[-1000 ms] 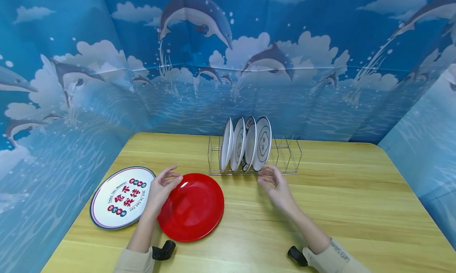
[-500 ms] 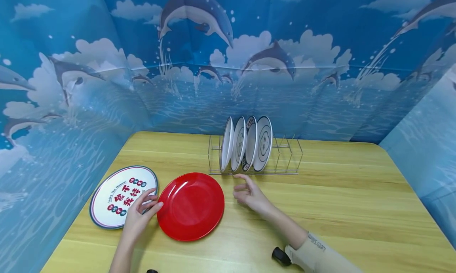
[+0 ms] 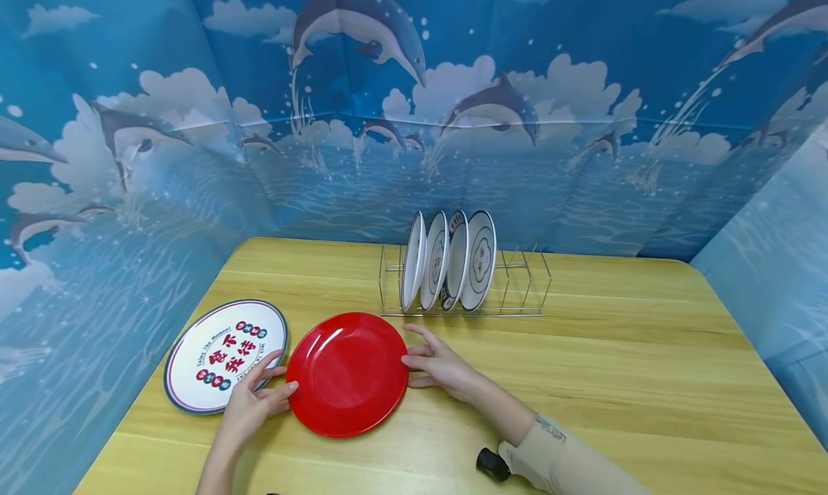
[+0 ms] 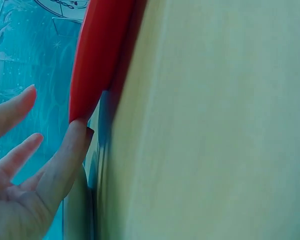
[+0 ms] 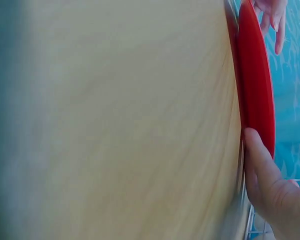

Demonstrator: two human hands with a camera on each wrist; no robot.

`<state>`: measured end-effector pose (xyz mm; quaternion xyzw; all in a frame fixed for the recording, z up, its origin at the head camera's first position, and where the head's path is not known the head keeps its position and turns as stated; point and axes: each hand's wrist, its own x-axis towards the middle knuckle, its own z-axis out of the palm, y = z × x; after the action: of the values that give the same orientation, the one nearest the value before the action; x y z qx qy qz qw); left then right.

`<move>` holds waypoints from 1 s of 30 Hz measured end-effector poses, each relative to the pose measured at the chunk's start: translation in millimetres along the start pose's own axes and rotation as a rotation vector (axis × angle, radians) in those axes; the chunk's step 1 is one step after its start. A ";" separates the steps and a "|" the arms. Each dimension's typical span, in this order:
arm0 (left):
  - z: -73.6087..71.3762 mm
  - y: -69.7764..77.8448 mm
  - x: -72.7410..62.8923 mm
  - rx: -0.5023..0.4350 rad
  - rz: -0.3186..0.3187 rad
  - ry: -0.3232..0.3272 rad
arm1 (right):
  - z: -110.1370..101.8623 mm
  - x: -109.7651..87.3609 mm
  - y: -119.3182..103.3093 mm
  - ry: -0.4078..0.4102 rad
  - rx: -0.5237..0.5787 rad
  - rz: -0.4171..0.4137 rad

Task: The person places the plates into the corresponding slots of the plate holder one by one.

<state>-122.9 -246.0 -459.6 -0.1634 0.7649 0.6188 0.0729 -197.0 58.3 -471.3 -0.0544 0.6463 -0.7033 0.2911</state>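
Our left hand (image 3: 251,401) spreads wide, touching the red plate (image 3: 348,375) | our right hand (image 3: 443,367), wide, touches its opposite rim | white plate (image 3: 223,355) beside left hand

This looks to me like a little indoor booth (image 3: 569,186). Big creased sheets (image 3: 194,243) with a blue sea and dolphin print hang like walls behind and beside a yellow wood-grain table (image 3: 647,351). The shiny red plate (image 3: 348,374), the white plate with red writing (image 3: 194,337) and the wire plate rack (image 3: 504,315) make me think of a kitchen. I can't tell what kind of building it's in.
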 end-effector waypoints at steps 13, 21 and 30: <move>8.7 -15.1 12.8 -0.077 -0.059 -0.147 | 5.8 2.1 0.0 -0.092 -0.027 0.031; 7.0 -16.9 13.8 -0.129 -0.064 -0.199 | 1.7 0.4 1.8 -0.139 -0.033 0.041; 6.3 -14.8 10.5 -0.210 -0.047 -0.216 | -1.5 -3.6 1.0 -0.278 0.025 -0.018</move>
<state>-128.3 -244.2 -477.9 -0.1202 0.6797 0.7075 0.1517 -194.3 61.3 -471.4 -0.1533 0.5903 -0.6996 0.3722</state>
